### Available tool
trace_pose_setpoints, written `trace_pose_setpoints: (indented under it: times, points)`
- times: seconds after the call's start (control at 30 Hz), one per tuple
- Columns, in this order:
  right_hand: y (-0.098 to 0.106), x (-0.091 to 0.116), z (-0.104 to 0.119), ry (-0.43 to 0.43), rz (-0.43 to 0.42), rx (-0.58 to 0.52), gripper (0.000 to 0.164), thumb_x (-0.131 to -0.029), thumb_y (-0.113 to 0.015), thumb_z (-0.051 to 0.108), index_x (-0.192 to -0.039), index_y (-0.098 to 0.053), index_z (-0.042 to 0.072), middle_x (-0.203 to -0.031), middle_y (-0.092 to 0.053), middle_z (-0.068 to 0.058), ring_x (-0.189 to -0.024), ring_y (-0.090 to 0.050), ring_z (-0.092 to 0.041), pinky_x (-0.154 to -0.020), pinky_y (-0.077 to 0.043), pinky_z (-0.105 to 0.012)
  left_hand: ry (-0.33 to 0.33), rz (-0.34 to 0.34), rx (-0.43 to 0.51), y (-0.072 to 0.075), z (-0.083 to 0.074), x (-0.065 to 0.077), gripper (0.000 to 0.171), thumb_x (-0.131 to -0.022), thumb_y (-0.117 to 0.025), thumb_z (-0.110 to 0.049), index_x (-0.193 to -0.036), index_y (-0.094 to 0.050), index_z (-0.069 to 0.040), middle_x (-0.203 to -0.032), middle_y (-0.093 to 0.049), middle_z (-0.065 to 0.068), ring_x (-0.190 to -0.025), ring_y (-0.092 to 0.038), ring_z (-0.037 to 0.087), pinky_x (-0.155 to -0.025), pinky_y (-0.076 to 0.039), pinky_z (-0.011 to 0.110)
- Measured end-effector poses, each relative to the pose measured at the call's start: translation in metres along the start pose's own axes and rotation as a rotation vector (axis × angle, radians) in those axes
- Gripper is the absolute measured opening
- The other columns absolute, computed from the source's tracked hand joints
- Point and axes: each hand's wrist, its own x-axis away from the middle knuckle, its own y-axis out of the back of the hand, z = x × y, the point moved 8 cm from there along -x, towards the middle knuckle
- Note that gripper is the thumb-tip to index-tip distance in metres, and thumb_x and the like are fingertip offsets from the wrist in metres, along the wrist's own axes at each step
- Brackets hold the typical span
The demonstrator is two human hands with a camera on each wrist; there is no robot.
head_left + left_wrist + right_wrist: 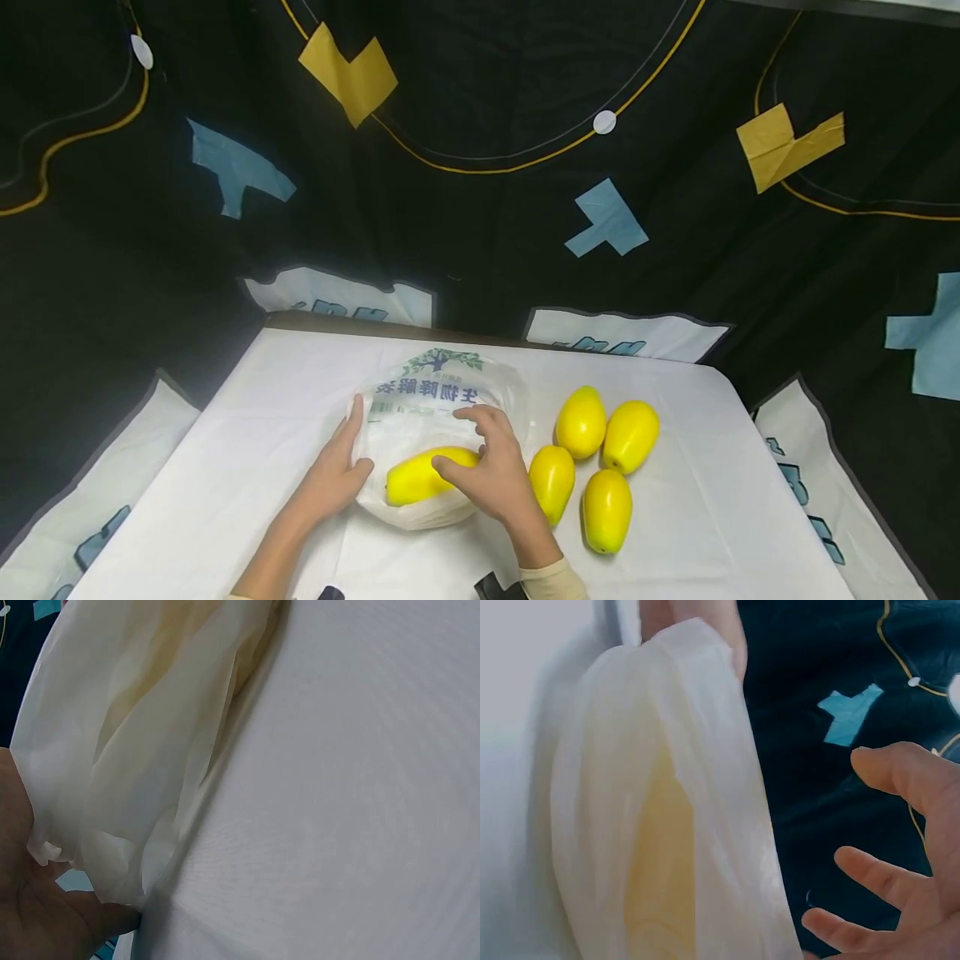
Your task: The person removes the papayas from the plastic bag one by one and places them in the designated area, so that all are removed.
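A white plastic bag (416, 521) with a printed green tree and dark lettering lies on the table, its mouth facing me. Inside its opening shows a smooth, oblong yellow fruit (412, 482); whether it is one piece or more I cannot tell. At the bag's left edge, my left hand (337, 467) touches the plastic with straight fingers, thumb apart. My right hand (491, 467) is over the bag's right side, fingers spread and slightly bent, holding nothing. The right wrist view shows that hand's fingers (885, 877) apart from the plastic. Yellow shows through the bag in both wrist views.
Several yellow fruits (606, 510) stand close together right of the bag, near my right forearm. A white cloth covers the table (720, 500). Beyond its far edge hangs a black curtain (465, 233) with blue and gold patches.
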Motion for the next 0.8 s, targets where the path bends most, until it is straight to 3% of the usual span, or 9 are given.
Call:
trace_pose_setpoints:
  times: [0.13, 0.37, 0.6, 0.8]
  points:
    - [-0.002, 0.002, -0.004, -0.036, 0.004, 0.097, 0.056, -0.072, -0.079, 0.037, -0.124, -0.06, 0.033, -0.141, -0.044, 0.001, -0.124, -0.046, -0.022, -0.1, -0.044, -0.051, -0.011, 0.002, 0.001, -0.001, -0.001, 0.0, 0.095, -0.087, -0.053, -0.004, -0.156, 0.007, -0.027, -0.162, -0.005, 0.017, -0.146, -0.008, 0.041, -0.114, -0.013, 0.06]
    - [0.003, 0.011, 0.006, -0.056, 0.002, 0.226, 0.053, -0.073, -0.079, 0.041, -0.121, -0.062, 0.03, -0.141, -0.045, -0.004, -0.115, -0.054, -0.027, -0.094, -0.049, -0.051, -0.01, -0.002, -0.006, -0.001, -0.001, 0.0, 0.096, -0.087, -0.053, -0.004, -0.156, 0.008, -0.027, -0.161, -0.005, 0.019, -0.145, -0.008, 0.042, -0.114, -0.013, 0.06]
    - [0.001, 0.018, 0.02, -0.069, 0.029, 0.263, 0.05, -0.073, -0.078, 0.045, -0.119, -0.064, 0.029, -0.136, -0.049, -0.001, -0.108, -0.057, -0.025, -0.09, -0.051, -0.05, -0.012, -0.003, -0.001, 0.0, -0.001, 0.0, 0.096, -0.086, -0.053, -0.004, -0.156, 0.008, -0.026, -0.161, -0.005, 0.018, -0.146, -0.008, 0.041, -0.114, -0.013, 0.06]
    - [-0.014, 0.02, 0.013, -0.107, 0.082, 0.272, 0.051, -0.075, -0.075, 0.049, -0.119, -0.065, 0.026, -0.136, -0.049, -0.001, -0.105, -0.057, -0.022, -0.091, -0.05, -0.048, -0.024, -0.005, 0.004, 0.001, -0.001, 0.0, 0.095, -0.086, -0.054, -0.004, -0.157, 0.007, -0.026, -0.161, -0.006, 0.018, -0.145, -0.009, 0.042, -0.114, -0.013, 0.06]
